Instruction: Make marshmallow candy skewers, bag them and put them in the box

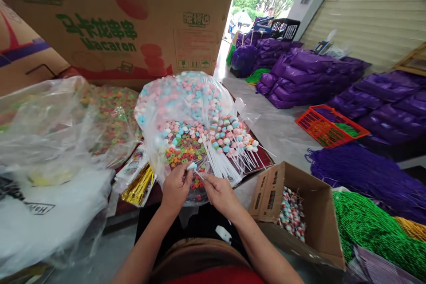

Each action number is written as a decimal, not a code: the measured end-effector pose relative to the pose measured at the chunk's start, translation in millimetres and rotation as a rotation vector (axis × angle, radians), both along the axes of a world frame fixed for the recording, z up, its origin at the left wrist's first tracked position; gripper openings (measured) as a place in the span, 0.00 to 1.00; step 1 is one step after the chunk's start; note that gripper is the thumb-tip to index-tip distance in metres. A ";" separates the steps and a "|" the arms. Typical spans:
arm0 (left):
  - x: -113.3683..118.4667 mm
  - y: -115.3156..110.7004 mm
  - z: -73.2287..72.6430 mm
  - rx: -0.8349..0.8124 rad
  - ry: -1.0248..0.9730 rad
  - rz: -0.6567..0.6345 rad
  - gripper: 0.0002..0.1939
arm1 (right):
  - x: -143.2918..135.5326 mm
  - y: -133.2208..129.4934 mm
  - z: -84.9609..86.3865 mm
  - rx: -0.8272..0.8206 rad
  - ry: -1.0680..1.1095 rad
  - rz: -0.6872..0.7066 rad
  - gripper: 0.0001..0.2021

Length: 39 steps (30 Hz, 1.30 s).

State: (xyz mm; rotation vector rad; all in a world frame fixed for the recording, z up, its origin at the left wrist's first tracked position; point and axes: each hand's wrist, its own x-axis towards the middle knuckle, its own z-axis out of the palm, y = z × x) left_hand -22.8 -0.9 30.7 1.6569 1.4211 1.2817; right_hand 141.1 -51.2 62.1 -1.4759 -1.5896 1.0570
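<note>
My left hand (176, 186) pinches a pale blue and white marshmallow (192, 166) between thumb and fingers. Opposite it, my right hand (219, 188) is closed on a thin white stick (198, 173), whose tip points at the marshmallow; whether it has pierced it I cannot tell. Below and behind both hands lie loose coloured candy rings (186, 150) in clear plastic. Beyond them, a clear bag (179, 93) holds pink, blue and white marshmallows. To the right rest a bundle of white sticks (221, 164) and several finished skewers (236, 135) of marshmallows and rings.
A cardboard box (313, 213) holding skewers stands at the lower right. Bags of candy rings (113, 120) and gold twist ties (138, 186) lie to the left. A large Macaron carton (133, 17) rises behind. Purple sacks (296, 75) and an orange basket (329, 126) occupy the floor.
</note>
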 end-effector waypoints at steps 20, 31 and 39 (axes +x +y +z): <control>-2.8 5.7 0.7 -0.188 -0.201 -0.002 0.18 | -9.9 0.7 6.3 -0.169 0.246 -0.016 0.12; -0.4 0.0 6.6 0.004 -0.043 -0.006 0.13 | -17.3 0.1 -13.9 -0.209 0.425 -0.054 0.24; 14.9 -12.9 10.6 -0.046 -0.119 -0.271 0.17 | 4.6 2.2 -21.9 -0.261 0.418 -0.190 0.23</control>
